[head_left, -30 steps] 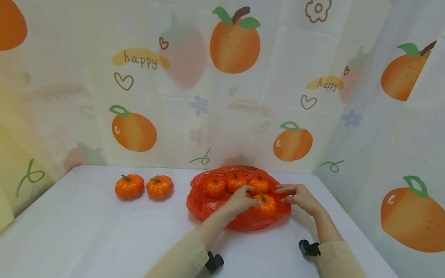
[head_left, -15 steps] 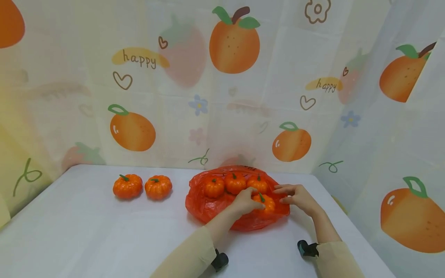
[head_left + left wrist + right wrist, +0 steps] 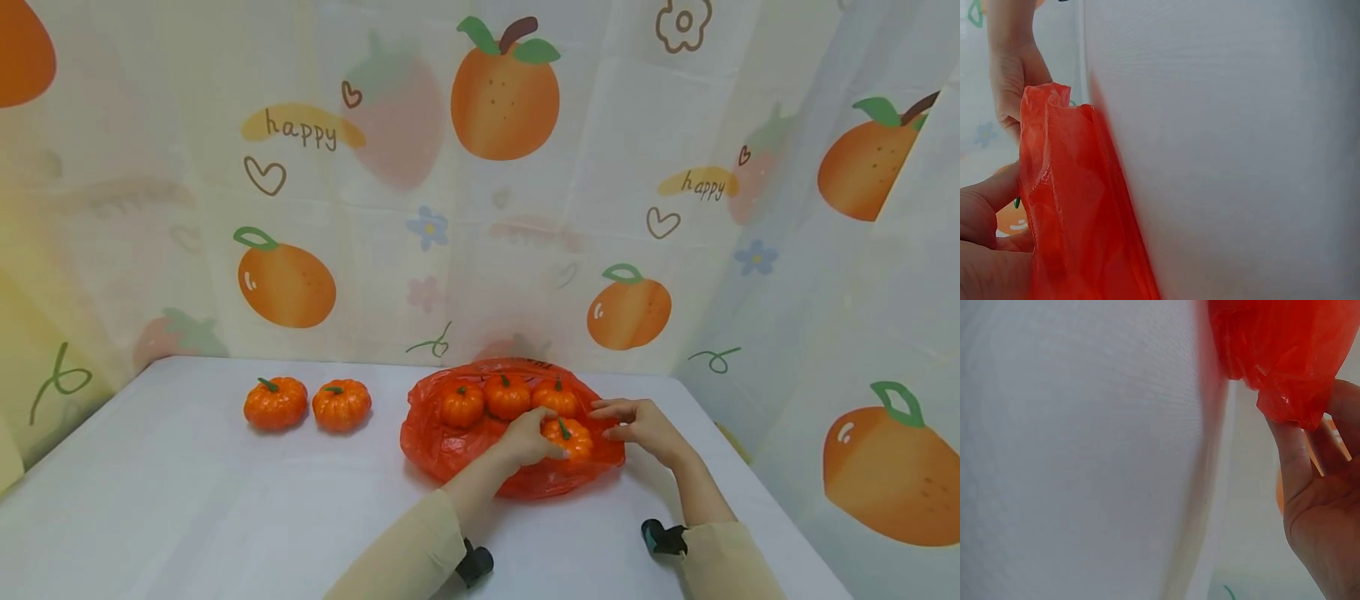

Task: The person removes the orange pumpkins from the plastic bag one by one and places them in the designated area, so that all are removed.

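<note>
A red plastic bag (image 3: 450, 454) lies spread on the table, its mouth facing up. Inside it sit several small orange pumpkins with green stems, three of them along the back. My left hand (image 3: 525, 440) reaches over the bag's front, thumb and fingers around the left side of the front pumpkin (image 3: 576, 442). At the bag's right side, my right hand (image 3: 647, 425) holds the rim between thumb and fingers. The left wrist view has the bag (image 3: 1085, 206) hiding the pumpkin; in the right wrist view, the bag's edge (image 3: 1291, 400) covers some fingertips.
Two more pumpkins stand apart at the back left, one farther left (image 3: 276, 404) and one nearer the bag (image 3: 342, 406). A white-covered table (image 3: 225, 517) carries everything. Behind it hangs a fruit-printed curtain (image 3: 517, 217).
My left hand has moved slightly right, closer around the front pumpkin, and its thumb has dropped a little lower on it. The right hand and the bag have stayed in place.
</note>
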Tool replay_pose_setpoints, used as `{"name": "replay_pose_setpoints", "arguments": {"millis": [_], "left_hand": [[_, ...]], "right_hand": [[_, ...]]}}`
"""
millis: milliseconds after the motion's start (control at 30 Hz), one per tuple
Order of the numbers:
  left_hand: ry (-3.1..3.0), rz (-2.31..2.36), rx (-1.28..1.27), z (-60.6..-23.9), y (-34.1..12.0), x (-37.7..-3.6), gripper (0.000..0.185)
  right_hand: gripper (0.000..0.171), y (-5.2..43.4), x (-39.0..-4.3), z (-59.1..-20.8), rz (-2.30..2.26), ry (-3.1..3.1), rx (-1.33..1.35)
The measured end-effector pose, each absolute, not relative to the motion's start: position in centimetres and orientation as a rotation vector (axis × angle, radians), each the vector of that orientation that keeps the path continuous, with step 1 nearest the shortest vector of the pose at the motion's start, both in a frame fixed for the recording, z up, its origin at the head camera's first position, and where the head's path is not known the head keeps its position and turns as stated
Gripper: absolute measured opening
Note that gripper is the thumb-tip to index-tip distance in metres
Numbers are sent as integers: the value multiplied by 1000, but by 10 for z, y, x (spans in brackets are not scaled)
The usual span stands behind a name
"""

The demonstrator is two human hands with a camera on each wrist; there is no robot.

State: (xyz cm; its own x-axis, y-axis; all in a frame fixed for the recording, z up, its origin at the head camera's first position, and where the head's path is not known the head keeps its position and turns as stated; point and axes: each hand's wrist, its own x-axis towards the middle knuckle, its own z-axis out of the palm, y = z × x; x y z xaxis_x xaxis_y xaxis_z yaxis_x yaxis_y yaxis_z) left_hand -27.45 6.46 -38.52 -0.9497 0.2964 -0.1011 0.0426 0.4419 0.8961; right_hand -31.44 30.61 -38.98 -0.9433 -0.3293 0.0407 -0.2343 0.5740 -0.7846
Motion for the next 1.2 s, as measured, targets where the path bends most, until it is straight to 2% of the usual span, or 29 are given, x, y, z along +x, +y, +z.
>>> {"name": "replay_pose_setpoints", "arguments": {"millis": [1200], "left_hand": [[2511, 1481, 360, -387, 60, -269, 52]], "right_hand": [[35, 306, -313, -390, -1330, 2683, -497]]}}
